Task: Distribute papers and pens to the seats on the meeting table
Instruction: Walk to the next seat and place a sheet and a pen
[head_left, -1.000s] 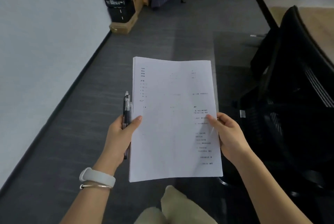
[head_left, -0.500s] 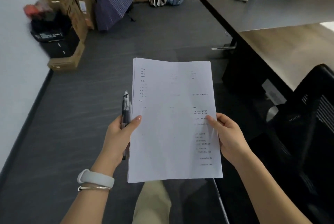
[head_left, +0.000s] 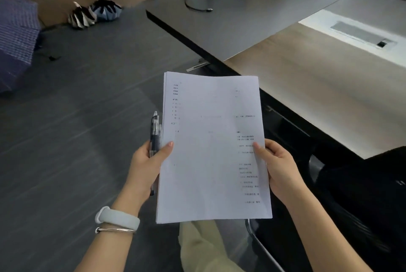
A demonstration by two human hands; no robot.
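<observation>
Two hands carry the whole supply. Left hand [head_left: 146,167] grips the left edge of the paper stack [head_left: 212,146], thumb on top, and also clamps a bundle of pens [head_left: 154,134] against that edge with curled fingers, likely so both supplies travel in one hand and the other stays free to peel sheets. Right hand [head_left: 278,170] pinches the stack's right edge, thumb on the top sheet, fingers under, probably steadying it and ready to slide off the top copy.

Stack is held in the air just left of the meeting table [head_left: 307,87], its top right corner overlapping the table's near edge in view; not resting on it. Long axis runs away from the person, printed text upright to them, top edge pointing toward the table's dark end section. Sheets roughly flat, slightly fanned at the left edge.

Pens lie parallel to the stack's long side, touching it, upper ends pointing away from the person; count unclear, at least two.

Black office chair [head_left: 360,195] sits at the table's near side, just right of the stack. No paper or pen visible on the table yet, so distribution looks not started at this seat.
</observation>
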